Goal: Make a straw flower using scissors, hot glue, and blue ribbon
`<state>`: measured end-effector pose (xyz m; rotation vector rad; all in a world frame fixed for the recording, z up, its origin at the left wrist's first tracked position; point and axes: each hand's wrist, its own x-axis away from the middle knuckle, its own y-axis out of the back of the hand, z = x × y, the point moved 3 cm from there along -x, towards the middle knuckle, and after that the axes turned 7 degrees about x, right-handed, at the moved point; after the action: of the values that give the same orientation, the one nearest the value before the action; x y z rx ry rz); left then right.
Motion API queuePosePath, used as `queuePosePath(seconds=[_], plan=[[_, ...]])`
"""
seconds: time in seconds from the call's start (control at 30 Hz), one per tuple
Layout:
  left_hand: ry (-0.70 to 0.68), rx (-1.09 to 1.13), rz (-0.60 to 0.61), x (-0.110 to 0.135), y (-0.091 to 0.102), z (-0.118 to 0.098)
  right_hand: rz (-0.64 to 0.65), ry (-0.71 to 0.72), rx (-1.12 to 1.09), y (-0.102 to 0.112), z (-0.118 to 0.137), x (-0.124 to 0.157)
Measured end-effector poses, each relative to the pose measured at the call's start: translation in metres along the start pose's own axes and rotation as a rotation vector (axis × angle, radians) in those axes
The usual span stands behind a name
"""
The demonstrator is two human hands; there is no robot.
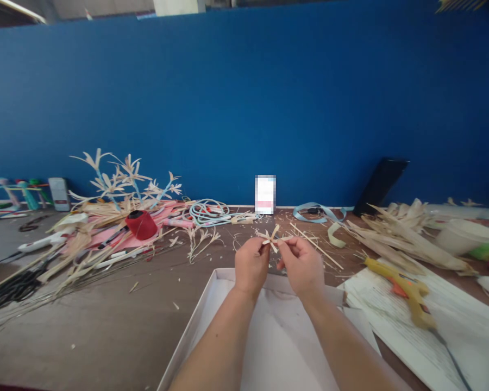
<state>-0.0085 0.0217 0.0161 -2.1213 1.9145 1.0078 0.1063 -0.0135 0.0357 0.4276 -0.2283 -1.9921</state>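
Between my two hands is a small flower of pale dried-husk petals (pixel 273 237), its narrow petals spread outward. My left hand (pixel 250 263) is closed on its left side, the fingertips partly hidden behind the hand. The fingers of my right hand (pixel 303 263) pinch a petal on its right side. Both hands are above the far end of a shallow white box (pixel 285 336). Just beyond them, thin sticks (pixel 318 247) and small husk scraps lie on the brown table.
A yellow glue gun (pixel 407 290) rests on printed paper (pixel 452 326) at right, near dried husks (pixel 407 241). At left are black scissors (pixel 16 288), a red spool (pixel 141 224) and finished husk flowers (pixel 114 182). A blue panel (pixel 228 108) stands behind.
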Motion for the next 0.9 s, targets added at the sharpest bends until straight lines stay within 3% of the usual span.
queuePosePath(seconds=[0.9], plan=[[0.021,0.085,-0.050,0.0014,0.0005,-0.0011,-0.009,0.031,-0.103,-0.0063,-0.0059,0.0037]])
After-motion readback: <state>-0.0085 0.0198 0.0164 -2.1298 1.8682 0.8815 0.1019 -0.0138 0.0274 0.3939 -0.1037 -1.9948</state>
